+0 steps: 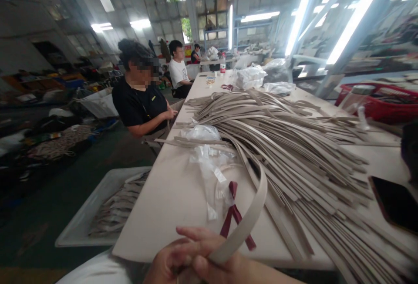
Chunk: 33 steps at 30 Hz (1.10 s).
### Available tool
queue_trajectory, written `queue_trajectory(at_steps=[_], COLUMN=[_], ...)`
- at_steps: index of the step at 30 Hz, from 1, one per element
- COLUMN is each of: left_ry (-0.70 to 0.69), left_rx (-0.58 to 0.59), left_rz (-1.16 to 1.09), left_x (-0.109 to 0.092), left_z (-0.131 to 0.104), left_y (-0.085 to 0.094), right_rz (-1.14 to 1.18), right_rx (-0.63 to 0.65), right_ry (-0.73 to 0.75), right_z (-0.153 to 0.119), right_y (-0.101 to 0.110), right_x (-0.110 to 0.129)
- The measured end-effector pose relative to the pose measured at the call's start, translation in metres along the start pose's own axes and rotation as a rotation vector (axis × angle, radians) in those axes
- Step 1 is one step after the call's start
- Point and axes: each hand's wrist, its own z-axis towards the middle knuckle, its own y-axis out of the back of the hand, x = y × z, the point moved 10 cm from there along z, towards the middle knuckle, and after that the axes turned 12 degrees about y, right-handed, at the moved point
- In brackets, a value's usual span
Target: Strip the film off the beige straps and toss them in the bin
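Low in the view, my left hand [165,263] and my right hand [214,258] are together just off the front edge of the table. A flat beige strap [257,201] runs up out of my right hand and bends back in a loop to the pile. The fingers of my right hand are closed around it. My left hand is curled against the right one, and what lies in its fingers is hidden. A large pile of beige straps [277,131] spreads over the table. Just beyond my hands lies a crossed dark red strip [232,210].
Clear plastic bags [209,157] lie on the table [163,197]. To the right are a phone [395,203] and a red basket [375,105]. A white bin [81,214] with straps stands on the floor at left. A co-worker in black [140,105] sits along the left edge.
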Motion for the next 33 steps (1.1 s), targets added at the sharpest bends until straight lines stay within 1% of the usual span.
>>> queue_trajectory(at_steps=[2, 3, 4, 5, 6, 8, 9, 10, 11, 12, 14, 15, 16, 17, 18, 20, 22, 23, 25, 27, 28, 30, 33], left_ry=[-0.004, -0.011, -0.02, -0.035, -0.06, -0.106, -0.117, -0.128, -0.133, -0.127, -0.08, -0.041, 0.001, 0.029, 0.034, -0.024, -0.041, -0.023, 0.038, 0.065, 0.06, 0.027, -0.009], left_rx=[0.002, 0.009, 0.017, 0.03, 0.038, 0.047, 0.052, 0.062, 0.08, 0.094, 0.097, 0.08, 0.065, 0.055, 0.056, 0.101, 0.134, 0.129, 0.078, 0.003, -0.028, -0.066, -0.069], left_rz=[0.019, 0.04, 0.065, 0.087, 0.102, 0.094, 0.079, 0.069, 0.068, 0.073, 0.066, 0.05, 0.03, 0.006, -0.021, -0.08, -0.138, -0.154, -0.138, -0.08, -0.045, 0.012, 0.025], left_x=[0.007, 0.009, 0.009, 0.007, 0.003, -0.01, -0.014, -0.018, -0.019, -0.019, -0.014, -0.012, -0.012, -0.014, -0.021, -0.042, -0.054, -0.055, -0.047, -0.04, -0.039, -0.042, -0.053], left_z=[-0.001, -0.001, -0.001, -0.001, 0.001, 0.003, 0.005, 0.006, 0.006, 0.006, 0.004, 0.003, 0.003, 0.002, 0.001, -0.001, -0.001, -0.001, 0.001, 0.002, 0.003, 0.005, 0.01], left_y=[0.002, 0.002, 0.001, -0.001, -0.004, -0.011, -0.014, -0.017, -0.02, -0.022, -0.021, -0.018, -0.016, -0.016, -0.017, -0.023, -0.025, -0.024, -0.015, -0.006, -0.003, -0.003, -0.012], right_rz=[0.147, 0.157, 0.116, 0.039, -0.05, -0.158, -0.154, -0.113, -0.047, 0.034, 0.166, 0.184, 0.166, 0.125, 0.077, 0.001, -0.06, -0.104, -0.223, -0.329, -0.359, -0.369, -0.339], right_rx=[-0.227, -0.322, -0.376, -0.371, -0.315, -0.127, -0.045, -0.001, -0.016, -0.1, -0.396, -0.527, -0.6, -0.61, -0.577, -0.488, -0.471, -0.484, -0.51, -0.492, -0.462, -0.395, -0.331], right_ry=[-0.098, -0.122, -0.121, -0.11, -0.113, -0.145, -0.172, -0.195, -0.209, -0.204, -0.175, -0.162, -0.165, -0.191, -0.23, -0.298, -0.333, -0.333, -0.29, -0.222, -0.193, -0.169, -0.168], right_z=[-0.005, -0.007, -0.008, -0.007, -0.005, -0.003, -0.004, -0.006, -0.008, -0.009, -0.015, -0.019, -0.022, -0.023, -0.023, -0.023, -0.025, -0.027, -0.025, -0.018, -0.013, -0.005, -0.003], right_y=[0.023, 0.034, 0.043, 0.046, 0.044, 0.026, 0.017, 0.011, 0.011, 0.018, 0.046, 0.059, 0.067, 0.069, 0.066, 0.057, 0.058, 0.064, 0.082, 0.097, 0.1, 0.097, 0.077], right_x=[-0.004, -0.003, 0.001, 0.007, 0.012, 0.014, 0.012, 0.01, 0.009, 0.009, 0.008, 0.007, 0.004, 0.001, -0.005, -0.015, -0.019, -0.017, -0.005, 0.011, 0.018, 0.024, 0.019])
